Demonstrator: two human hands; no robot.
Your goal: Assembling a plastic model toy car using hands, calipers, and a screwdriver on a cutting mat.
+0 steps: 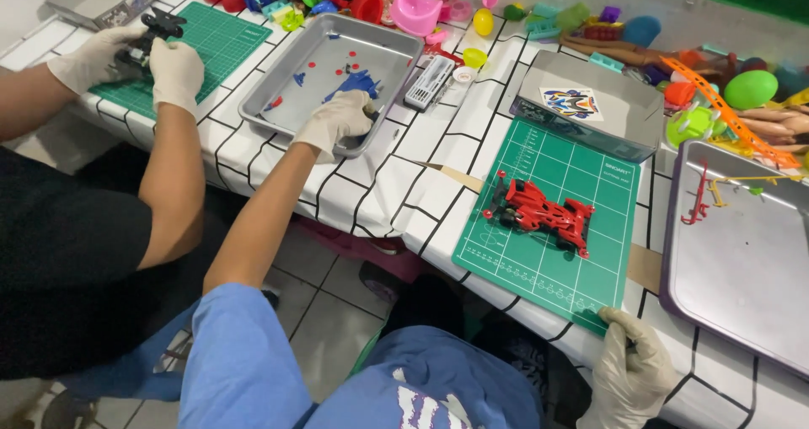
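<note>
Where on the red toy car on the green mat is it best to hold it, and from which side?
Probably across the middle of the red toy car, from above, fingers on its two long sides. It lies flat on the green mat, wheels jut out at both ends, and the body between them looks narrower.

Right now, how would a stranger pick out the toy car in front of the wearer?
Find the green cutting mat at the table's near edge, its corner under the right hand. The red toy racing car lies on the mat. It is the only assembled toy there; the other car, held by a co-worker far left, is black.
</note>
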